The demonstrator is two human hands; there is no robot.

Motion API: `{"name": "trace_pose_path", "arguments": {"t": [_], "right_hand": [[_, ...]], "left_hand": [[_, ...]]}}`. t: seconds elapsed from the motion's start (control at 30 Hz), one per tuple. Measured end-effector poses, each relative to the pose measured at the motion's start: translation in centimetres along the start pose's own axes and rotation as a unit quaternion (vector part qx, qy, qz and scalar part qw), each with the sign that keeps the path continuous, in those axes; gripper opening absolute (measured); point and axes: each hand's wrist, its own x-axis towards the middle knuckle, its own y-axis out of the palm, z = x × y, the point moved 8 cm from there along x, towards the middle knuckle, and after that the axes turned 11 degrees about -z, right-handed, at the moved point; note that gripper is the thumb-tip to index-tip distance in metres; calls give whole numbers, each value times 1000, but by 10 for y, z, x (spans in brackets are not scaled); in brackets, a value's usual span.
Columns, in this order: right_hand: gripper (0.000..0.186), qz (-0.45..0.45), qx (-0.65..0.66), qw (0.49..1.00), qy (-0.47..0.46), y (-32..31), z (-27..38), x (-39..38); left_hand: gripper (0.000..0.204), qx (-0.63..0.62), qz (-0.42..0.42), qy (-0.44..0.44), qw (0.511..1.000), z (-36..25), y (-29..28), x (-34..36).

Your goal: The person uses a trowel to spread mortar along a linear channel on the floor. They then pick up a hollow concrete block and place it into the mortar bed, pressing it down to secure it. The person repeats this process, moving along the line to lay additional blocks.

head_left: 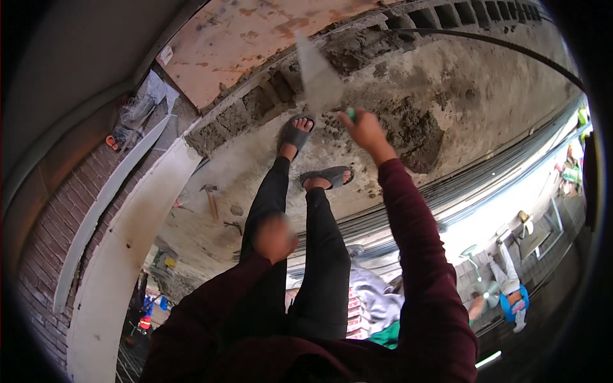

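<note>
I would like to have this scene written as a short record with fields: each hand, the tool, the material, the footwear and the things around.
Right hand: grips the green handle of a trowel; the hand is raised in front of the body
Left hand: near the left thigh, blurred; no held thing can be made out
Trowel: blade blurred, pointing away from the person; contact unclear
Material: dark mortar heap on the floor, right of the feet
Footwear: dark sandals
Around: hammer on the floor, left of the feet
</note>
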Motion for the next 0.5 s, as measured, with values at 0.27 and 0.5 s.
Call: {"name": "trace_pose_path", "arguments": {"t": [0.27, 0.5], "right_hand": [[67, 49, -2, 999, 6, -31, -30, 53], [56, -92, 327, 921, 190, -69, -37, 89]], "left_hand": [[35, -5, 4, 8, 1000, -9, -11, 9], [36, 12, 18, 16, 1000, -14, -17, 14]]}}
